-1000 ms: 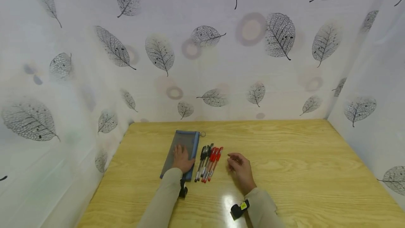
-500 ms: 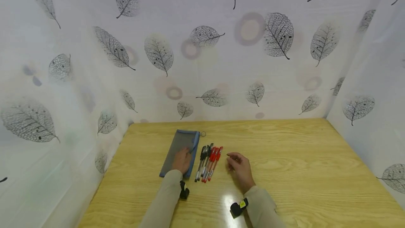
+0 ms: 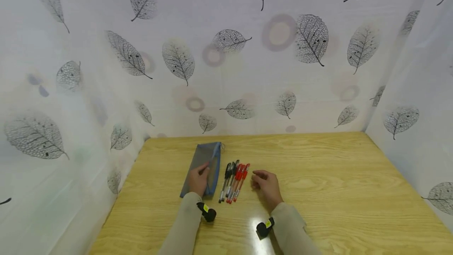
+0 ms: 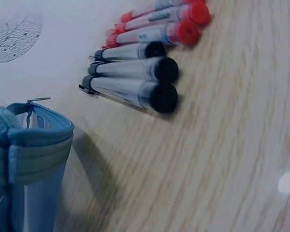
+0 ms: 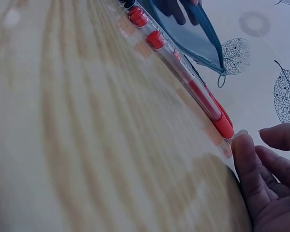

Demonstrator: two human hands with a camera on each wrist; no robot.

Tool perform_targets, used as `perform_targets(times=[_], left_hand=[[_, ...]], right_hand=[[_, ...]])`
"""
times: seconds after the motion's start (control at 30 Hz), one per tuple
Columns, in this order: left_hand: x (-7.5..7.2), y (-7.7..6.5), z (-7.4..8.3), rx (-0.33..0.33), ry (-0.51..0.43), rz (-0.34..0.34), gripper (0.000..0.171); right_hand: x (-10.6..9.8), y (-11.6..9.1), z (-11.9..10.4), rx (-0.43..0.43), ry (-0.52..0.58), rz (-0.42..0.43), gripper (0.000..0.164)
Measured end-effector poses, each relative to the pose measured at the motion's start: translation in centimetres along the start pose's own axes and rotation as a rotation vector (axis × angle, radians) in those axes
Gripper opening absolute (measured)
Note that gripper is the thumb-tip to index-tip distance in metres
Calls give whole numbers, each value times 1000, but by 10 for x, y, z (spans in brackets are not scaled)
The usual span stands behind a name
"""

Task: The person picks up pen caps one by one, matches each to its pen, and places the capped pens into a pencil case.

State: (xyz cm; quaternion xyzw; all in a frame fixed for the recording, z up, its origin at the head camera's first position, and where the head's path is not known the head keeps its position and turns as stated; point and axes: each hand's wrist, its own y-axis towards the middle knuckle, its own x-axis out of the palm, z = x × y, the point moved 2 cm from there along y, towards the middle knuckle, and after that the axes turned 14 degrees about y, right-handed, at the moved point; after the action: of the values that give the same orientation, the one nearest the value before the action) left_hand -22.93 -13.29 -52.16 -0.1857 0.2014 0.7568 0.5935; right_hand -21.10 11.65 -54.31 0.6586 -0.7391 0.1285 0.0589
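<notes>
A blue-edged mesh zip pouch (image 3: pixel 203 154) lies left of the pens, its zipped side raised and gaping. My left hand (image 3: pixel 198 179) is on it, pinching the upper layer near the opening between thumb and fingers. In the left wrist view the pouch mouth (image 4: pixel 50 133) stands open in a curve, the hand mostly out of sight. Beside the pouch lie several gel pens: black-capped pens (image 3: pixel 227 171) and red-capped pens (image 3: pixel 242 173). To their right my right hand (image 3: pixel 267 186) rests on the table, fingers loosely curled and holding nothing, near a red pen (image 5: pixel 198 92).
The wood-grain table (image 3: pixel 325 192) stretches to the right and towards the front. A pale curtain (image 3: pixel 226 78) with leaf prints hangs behind the table and along both sides. Each wrist wears a small black camera.
My left hand has gone from lying flat on the pouch to pinching its upper layer. The pouch's zipped side has risen and opened, shifting slightly left. My right hand has barely moved.
</notes>
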Motion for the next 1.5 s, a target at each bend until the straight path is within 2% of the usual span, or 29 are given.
perform_targets(times=[0.13, 0.33, 0.53, 0.67, 0.9, 1.23, 1.5], left_hand=[[1, 1, -3, -22, -46, 33, 24], [2, -1, -7, -36, -118, 67, 22], [0, -4, -3, -47, -188, 58, 23], [-1, -7, 0, -63, -212, 50, 24], [0, -8, -1, -47, -224, 41, 24], [-1, -9, 1, -52, -238, 22, 25], [-2, -11, 3, -69, -232, 21, 25]], right_hand=[[1, 3, -1, 29, -19, 17, 25], [5, 7, 1, 64, -12, 84, 24], [10, 7, 1, 72, -13, 146, 25], [15, 6, 0, 69, -29, 153, 25], [20, 7, -1, 64, -55, 164, 26], [29, 11, -4, 30, -237, 164, 30], [28, 11, -7, 84, -323, 181, 34]])
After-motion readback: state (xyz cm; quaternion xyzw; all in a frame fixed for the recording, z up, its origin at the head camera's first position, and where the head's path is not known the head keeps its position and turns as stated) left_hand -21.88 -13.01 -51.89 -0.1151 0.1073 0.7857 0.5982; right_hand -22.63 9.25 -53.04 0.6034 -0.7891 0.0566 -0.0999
